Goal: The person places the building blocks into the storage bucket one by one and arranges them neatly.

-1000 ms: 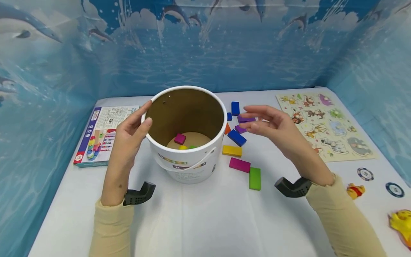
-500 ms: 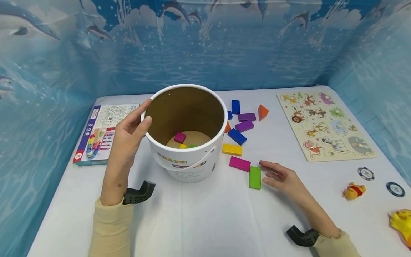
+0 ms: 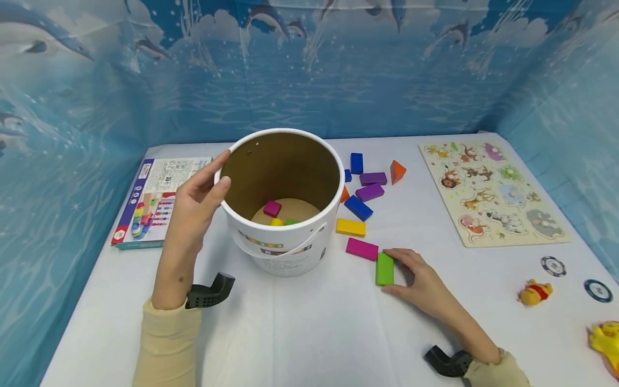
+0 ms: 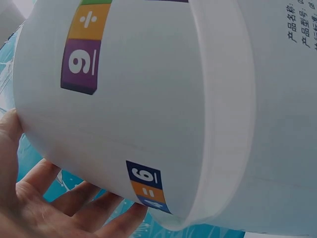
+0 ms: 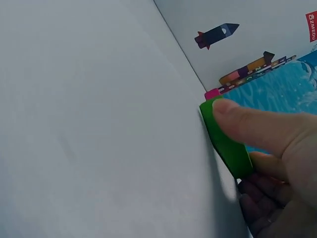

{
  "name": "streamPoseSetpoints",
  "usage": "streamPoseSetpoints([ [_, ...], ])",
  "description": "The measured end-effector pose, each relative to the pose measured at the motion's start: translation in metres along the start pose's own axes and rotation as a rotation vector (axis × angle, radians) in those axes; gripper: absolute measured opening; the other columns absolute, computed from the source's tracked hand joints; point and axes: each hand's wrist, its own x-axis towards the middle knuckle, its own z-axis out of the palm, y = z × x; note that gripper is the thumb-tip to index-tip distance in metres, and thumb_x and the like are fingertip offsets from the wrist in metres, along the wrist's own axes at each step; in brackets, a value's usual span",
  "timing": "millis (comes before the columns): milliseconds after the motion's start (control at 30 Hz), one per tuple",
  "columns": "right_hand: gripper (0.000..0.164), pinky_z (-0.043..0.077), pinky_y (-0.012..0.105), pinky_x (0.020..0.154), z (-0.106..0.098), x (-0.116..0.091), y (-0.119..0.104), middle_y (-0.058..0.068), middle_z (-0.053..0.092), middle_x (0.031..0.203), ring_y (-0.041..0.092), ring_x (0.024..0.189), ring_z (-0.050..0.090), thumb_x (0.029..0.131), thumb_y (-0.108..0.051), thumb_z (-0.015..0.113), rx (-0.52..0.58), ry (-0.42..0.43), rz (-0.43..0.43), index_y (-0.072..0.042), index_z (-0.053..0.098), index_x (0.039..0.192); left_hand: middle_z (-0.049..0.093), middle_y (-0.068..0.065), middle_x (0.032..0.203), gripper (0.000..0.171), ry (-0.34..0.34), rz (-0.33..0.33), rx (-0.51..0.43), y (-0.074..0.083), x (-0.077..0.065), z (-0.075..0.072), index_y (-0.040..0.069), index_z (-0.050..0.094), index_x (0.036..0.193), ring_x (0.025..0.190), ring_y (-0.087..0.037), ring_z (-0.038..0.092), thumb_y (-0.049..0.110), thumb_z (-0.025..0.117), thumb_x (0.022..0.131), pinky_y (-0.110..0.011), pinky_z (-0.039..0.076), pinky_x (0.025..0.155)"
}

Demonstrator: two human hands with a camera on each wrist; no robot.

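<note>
My left hand (image 3: 191, 207) holds the left rim of a tall white bucket (image 3: 285, 252), its fingertips and thumb at the edge. In the left wrist view, the thumb and fingers (image 4: 94, 208) lie against the printed wall. My right hand (image 3: 420, 279) pinches a green rectangular block (image 3: 384, 269) endwise between thumb and fingers; the right wrist view shows the thumb on the green block (image 5: 225, 136). A magenta block (image 3: 361, 249) lies just left of it. Inside the bucket lie a magenta block (image 3: 272, 208), a yellow piece (image 3: 276, 221) and a green piece (image 3: 292, 221).
Right of the bucket lie a yellow block (image 3: 350, 227), blue blocks (image 3: 358, 208), purple blocks (image 3: 373, 179) and an orange triangular block (image 3: 397, 172). An animal puzzle board (image 3: 498, 199), round chips (image 3: 553, 266) and a bear figure (image 3: 534, 292) are farther right. A flat box (image 3: 152, 209) lies left.
My right hand came down from above the purple blocks, uncovering the orange triangular block, and has taken hold of the green block. My left hand stays on the bucket.
</note>
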Motion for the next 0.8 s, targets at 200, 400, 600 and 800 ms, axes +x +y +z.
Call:
streamPoseSetpoints([
  [200, 0.066, 0.048, 0.026, 0.083, -0.023, 0.012, -0.009, 0.005, 0.048, 0.120, 0.016, 0.099, 0.052, 0.068, -0.023, 0.076, 0.137, -0.050, -0.050, -0.009, 0.046, 0.125, 0.044, -0.002, 0.133, 0.041, 0.002, -0.004, 0.009, 0.001, -0.002, 0.000, 0.014, 0.049, 0.128, 0.123, -0.020, 0.040, 0.016, 0.054, 0.088, -0.030, 0.042, 0.091],
  [400, 0.063, 0.044, 0.015, 0.084, -0.070, 0.043, -0.057, 0.008, 0.042, 0.126, 0.007, 0.101, 0.053, 0.075, -0.008, 0.069, 0.367, -0.070, -0.141, -0.008, 0.040, 0.131, 0.044, -0.002, 0.133, 0.041, 0.006, -0.001, 0.011, 0.001, -0.002, -0.001, 0.014, 0.049, 0.128, 0.123, -0.020, 0.040, 0.016, 0.054, 0.088, -0.031, 0.041, 0.092],
  [600, 0.061, 0.045, 0.021, 0.086, -0.104, 0.091, -0.132, 0.008, 0.040, 0.127, 0.017, 0.104, 0.052, 0.077, 0.001, 0.066, 0.493, -0.132, -0.352, -0.004, 0.039, 0.132, 0.044, -0.002, 0.133, 0.041, 0.005, -0.004, -0.002, 0.000, -0.002, -0.001, 0.014, 0.049, 0.128, 0.123, -0.020, 0.040, 0.015, 0.054, 0.088, -0.031, 0.041, 0.092],
  [800, 0.062, 0.047, 0.029, 0.086, -0.103, 0.146, -0.187, 0.008, 0.042, 0.123, 0.020, 0.105, 0.053, 0.078, -0.008, 0.067, 0.372, -0.343, -0.382, -0.007, 0.038, 0.133, 0.044, -0.002, 0.133, 0.041, -0.010, 0.010, -0.004, -0.001, 0.000, 0.000, 0.015, 0.049, 0.129, 0.122, -0.020, 0.040, 0.015, 0.054, 0.088, -0.030, 0.042, 0.092],
])
